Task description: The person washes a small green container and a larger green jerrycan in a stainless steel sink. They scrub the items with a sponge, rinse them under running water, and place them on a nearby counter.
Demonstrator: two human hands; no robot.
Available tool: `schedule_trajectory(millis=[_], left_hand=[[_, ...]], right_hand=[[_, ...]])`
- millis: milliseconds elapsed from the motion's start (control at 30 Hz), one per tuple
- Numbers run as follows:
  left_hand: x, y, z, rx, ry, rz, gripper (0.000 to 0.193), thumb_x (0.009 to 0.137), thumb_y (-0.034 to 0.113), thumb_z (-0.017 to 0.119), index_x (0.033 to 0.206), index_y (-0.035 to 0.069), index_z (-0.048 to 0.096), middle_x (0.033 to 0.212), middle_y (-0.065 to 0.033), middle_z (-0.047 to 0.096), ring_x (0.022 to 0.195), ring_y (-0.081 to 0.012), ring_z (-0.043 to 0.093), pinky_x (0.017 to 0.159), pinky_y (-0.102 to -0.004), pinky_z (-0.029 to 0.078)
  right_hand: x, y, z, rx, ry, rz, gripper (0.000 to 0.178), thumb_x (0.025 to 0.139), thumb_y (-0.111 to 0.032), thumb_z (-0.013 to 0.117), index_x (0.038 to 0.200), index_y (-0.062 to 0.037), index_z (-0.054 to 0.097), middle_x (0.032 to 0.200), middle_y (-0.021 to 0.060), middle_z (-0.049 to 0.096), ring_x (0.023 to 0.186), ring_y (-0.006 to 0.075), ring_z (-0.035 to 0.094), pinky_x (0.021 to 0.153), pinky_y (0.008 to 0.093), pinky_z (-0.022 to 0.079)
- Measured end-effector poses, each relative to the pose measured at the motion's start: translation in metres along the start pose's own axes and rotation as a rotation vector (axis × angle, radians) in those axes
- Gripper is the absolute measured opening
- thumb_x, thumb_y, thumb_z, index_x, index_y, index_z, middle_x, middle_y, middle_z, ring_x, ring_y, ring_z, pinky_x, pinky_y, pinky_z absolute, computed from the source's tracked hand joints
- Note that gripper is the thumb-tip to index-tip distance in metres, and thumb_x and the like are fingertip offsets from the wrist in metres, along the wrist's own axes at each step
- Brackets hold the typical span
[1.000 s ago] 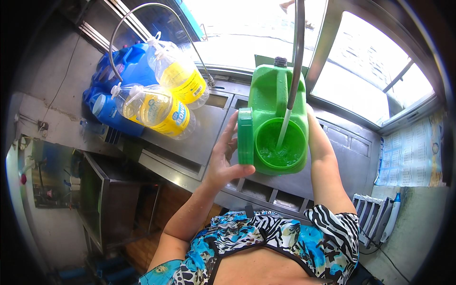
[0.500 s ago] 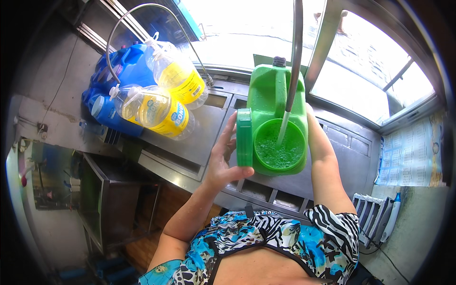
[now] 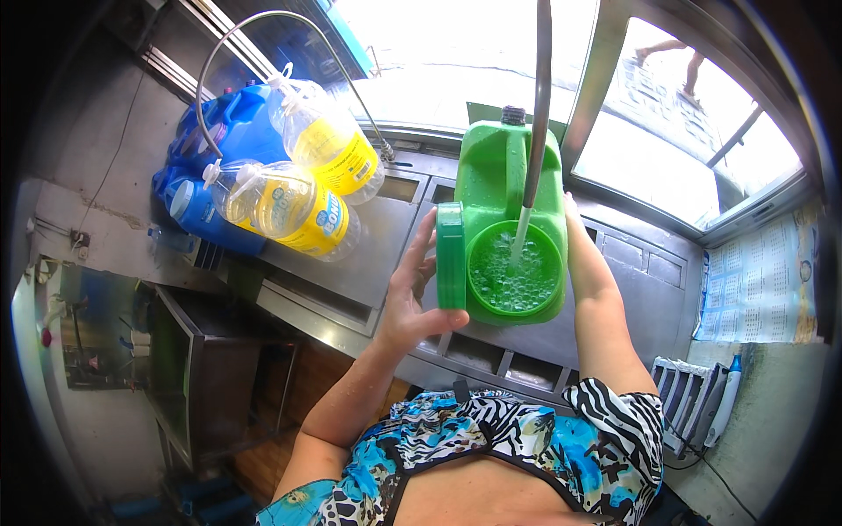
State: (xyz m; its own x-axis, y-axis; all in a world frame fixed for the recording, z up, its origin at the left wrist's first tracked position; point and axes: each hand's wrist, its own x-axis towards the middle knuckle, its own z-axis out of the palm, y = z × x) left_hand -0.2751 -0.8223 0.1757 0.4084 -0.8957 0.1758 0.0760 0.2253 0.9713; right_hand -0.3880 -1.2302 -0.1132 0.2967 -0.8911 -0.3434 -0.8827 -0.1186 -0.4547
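Observation:
A green plastic jug point(image 3: 478, 158) with a moulded handle and a wide round mouth stands on the metal counter in front of me. Water runs from a metal spout point(image 3: 538, 96) above into that mouth, where bubbly water point(image 3: 515, 272) shows inside. My left hand point(image 3: 408, 294) is closed around a wide green screw lid point(image 3: 451, 259), held on edge close against the jug's left side. Against the jug's right side lies my right hand point(image 3: 570, 209), its fingers mostly hidden behind the jug.
Clear bottles with yellow labels point(image 3: 338, 162) and blue jugs point(image 3: 246, 114) stand at the left, under a curved thin metal pipe point(image 3: 289, 12). Slots cut the metal counter point(image 3: 631, 294). Windows lie beyond; a rack point(image 3: 688, 394) hangs at the right.
Larger bubbles now cover the water in the mouth, and it looks slightly higher. A passer-by's legs show more outside the right window. Both my hands stay nearly in place.

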Motion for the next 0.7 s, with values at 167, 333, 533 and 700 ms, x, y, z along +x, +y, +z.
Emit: schedule_trajectory(millis=[167,333,533,700], left_hand=[[0.003,0.004,-0.002,0.009,0.000,0.005,0.118,0.062,0.032,0.083,0.155,0.000,0.019,0.143,-0.0196,0.046,0.126,-0.0283,0.052,0.110,-0.0402,0.034],[0.006,0.008,-0.005,0.014,-0.001,-0.003,0.119,0.062,0.035,0.083,0.155,0.000,0.018,0.143,-0.0194,0.046,0.128,-0.0287,0.050,0.112,-0.0407,0.032],[0.012,0.011,-0.005,0.070,0.056,0.045,0.119,0.065,0.040,0.085,0.154,-0.002,0.018,0.143,-0.0188,0.046,0.133,-0.0282,0.045,0.113,-0.0405,0.029],[0.019,0.010,-0.008,0.048,0.061,0.068,0.117,0.065,0.039,0.085,0.153,-0.003,0.021,0.144,-0.0198,0.045,0.132,-0.0289,0.044,0.113,-0.0406,0.030]], right_hand=[[0.002,-0.002,0.001,-0.036,0.000,0.001,0.069,0.094,-0.047,0.056,0.154,-0.0399,0.022,0.156,0.0175,0.029,0.131,0.0397,0.046,0.104,0.0571,0.039],[0.002,-0.007,-0.002,-0.071,-0.005,0.006,0.070,0.094,-0.046,0.056,0.154,-0.0410,0.021,0.156,0.0178,0.029,0.130,0.0403,0.048,0.104,0.0571,0.040],[0.004,0.000,-0.002,-0.083,-0.020,-0.026,0.073,0.094,-0.039,0.055,0.153,-0.0504,0.014,0.153,0.0208,0.032,0.132,0.0420,0.045,0.104,0.0556,0.042],[0.003,0.005,0.006,-0.106,0.027,-0.041,0.077,0.093,-0.040,0.056,0.152,-0.0538,0.008,0.154,0.0208,0.030,0.135,0.0420,0.042,0.102,0.0548,0.044]])
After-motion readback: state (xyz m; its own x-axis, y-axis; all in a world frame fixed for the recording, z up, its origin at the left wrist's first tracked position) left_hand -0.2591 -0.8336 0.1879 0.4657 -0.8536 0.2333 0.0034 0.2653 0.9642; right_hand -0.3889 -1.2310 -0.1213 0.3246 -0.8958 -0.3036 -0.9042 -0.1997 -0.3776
